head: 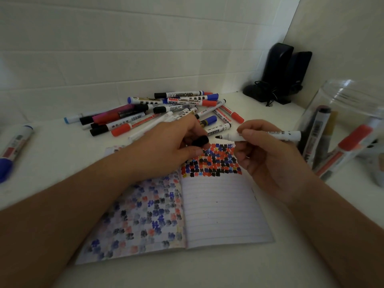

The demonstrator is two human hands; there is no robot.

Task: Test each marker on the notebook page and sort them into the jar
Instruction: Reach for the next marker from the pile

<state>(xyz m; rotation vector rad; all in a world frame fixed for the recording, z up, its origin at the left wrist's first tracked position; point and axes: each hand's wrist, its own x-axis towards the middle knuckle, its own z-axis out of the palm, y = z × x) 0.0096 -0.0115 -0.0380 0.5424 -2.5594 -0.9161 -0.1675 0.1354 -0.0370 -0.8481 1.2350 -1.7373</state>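
Two hands are held over the notebook [218,208]. A black cap [200,140] is pinched by the left hand [166,148]. An open marker [257,135] is gripped by the right hand [268,154], tip pointing to 9 o'clock. More markers [158,113] are piled at 12 o'clock. The jar [342,125] is seen at 3 o'clock.

The jar [351,121] runs off the right edge; a blurred marker [14,150] at left is cut off too.
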